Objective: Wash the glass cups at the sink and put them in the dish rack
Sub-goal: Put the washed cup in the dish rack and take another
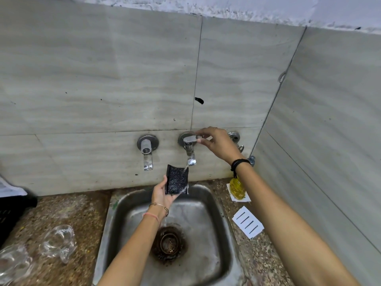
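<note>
Grey wall tiles back a steel sink (218,215) set in a speckled worktop (68,209); the left hand (161,194) grips a dark scrub pad (176,180) under the running tap (190,151); the right hand (216,141) pinches its lever (190,138); glass cups (58,242) sit on the worktop left of the sink

**Wetting the pad at the tap**

Our left hand (162,195) holds a dark pad (177,180) upright over the sink (115,223), thumb on its left edge. A thin stream of water from the right tap (190,155) runs down the pad's right side. Our right hand (214,143) pinches that tap's handle (191,138) between thumb and fingers. The left tap (146,149) is dry.

Two glass cups (58,241) lie on the table (61,207) left of the sink, near a black crate (12,211) at the edge of view. To the right of the sink we see a yellow packet (237,187) and a white slotted card (247,221).
</note>
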The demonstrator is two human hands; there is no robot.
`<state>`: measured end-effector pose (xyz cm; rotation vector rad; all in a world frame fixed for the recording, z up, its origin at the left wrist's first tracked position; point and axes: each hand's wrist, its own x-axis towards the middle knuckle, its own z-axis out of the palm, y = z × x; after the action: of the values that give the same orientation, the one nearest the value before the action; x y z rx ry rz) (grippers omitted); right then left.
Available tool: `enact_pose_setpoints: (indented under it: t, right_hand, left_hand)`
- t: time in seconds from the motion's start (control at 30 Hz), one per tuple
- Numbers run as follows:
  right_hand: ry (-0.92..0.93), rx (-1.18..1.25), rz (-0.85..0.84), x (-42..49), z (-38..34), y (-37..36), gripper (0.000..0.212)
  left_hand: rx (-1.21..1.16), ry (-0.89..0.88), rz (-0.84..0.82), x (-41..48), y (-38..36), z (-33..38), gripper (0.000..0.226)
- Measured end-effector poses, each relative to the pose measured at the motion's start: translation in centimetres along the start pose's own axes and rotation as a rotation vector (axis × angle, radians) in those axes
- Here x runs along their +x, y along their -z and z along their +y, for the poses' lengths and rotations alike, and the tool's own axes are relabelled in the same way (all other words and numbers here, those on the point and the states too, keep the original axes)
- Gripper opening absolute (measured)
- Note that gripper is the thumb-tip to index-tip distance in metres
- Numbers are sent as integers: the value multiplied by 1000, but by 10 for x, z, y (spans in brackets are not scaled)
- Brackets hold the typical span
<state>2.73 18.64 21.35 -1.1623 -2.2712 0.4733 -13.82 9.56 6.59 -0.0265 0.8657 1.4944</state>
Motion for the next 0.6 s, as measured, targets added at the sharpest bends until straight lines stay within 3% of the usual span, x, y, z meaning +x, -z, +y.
enact_pose_setpoints:
  t: [0.3, 0.43, 0.6]
  right_hand:
    - [-51, 15, 30, -3, -5, -2, 27]
    - [-67, 6, 46, -4, -7, -3, 26]
    - [-74, 68, 103, -18, -14, -10, 15]
  left_hand:
    - [-107, -53, 31, -4, 0, 7, 16]
    - [-129, -30, 48, -5, 1, -2, 35]
    - [-95, 43, 61, -7, 0, -15, 39]
